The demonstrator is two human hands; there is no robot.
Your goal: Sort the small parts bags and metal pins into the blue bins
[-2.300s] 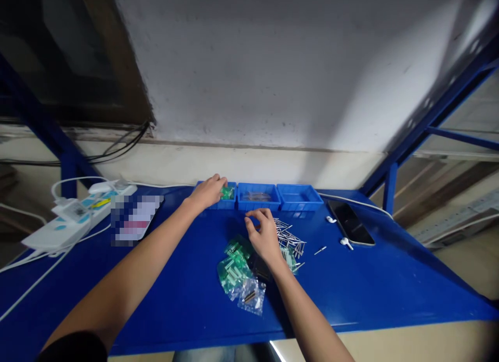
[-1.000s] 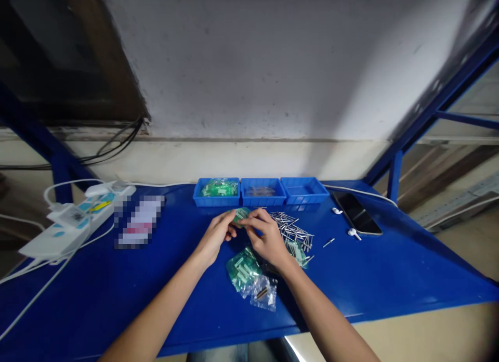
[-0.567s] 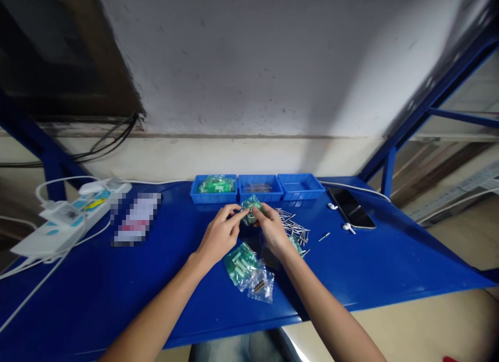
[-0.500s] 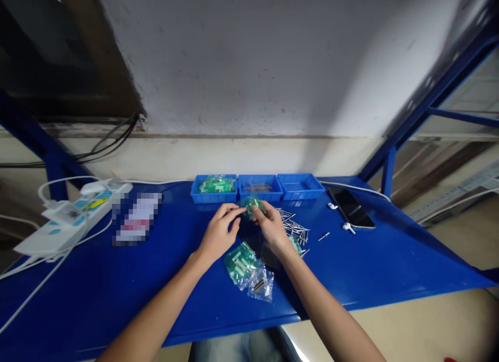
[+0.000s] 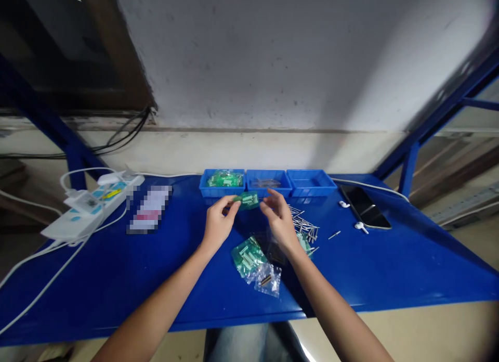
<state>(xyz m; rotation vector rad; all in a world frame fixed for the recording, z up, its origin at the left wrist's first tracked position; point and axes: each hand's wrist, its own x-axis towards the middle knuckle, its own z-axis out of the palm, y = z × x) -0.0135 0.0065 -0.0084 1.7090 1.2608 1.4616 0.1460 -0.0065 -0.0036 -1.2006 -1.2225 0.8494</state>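
Observation:
Between my hands, above the blue table, is a small green plastic bag (image 5: 249, 199) with pale pieces inside. My left hand (image 5: 220, 219) pinches its left end between thumb and fingertips. At the bag's right end, my right hand (image 5: 281, 220) has its thumb and fingers apart; whether a fingertip touches the bag I cannot tell. Below the hands lie another green bag (image 5: 248, 257) of pale pieces and a clear bag (image 5: 268, 281) with small dark pins. Beside my right wrist is a pile of metal rivets (image 5: 305, 225), partly covering a further green bag (image 5: 303, 242).
Three blue bins line the back: one with green bags (image 5: 225, 179), one with clear bags (image 5: 267, 183), and a right one (image 5: 311, 183). A phone (image 5: 365, 207), white earbuds (image 5: 360, 227) and a single rivet (image 5: 334, 234) lie right. A power strip (image 5: 83, 211) with cables sits left.
The green bag has passed from my right hand's grip to my left hand's pinch. My right fingers have spread apart. The whole view has shifted slightly.

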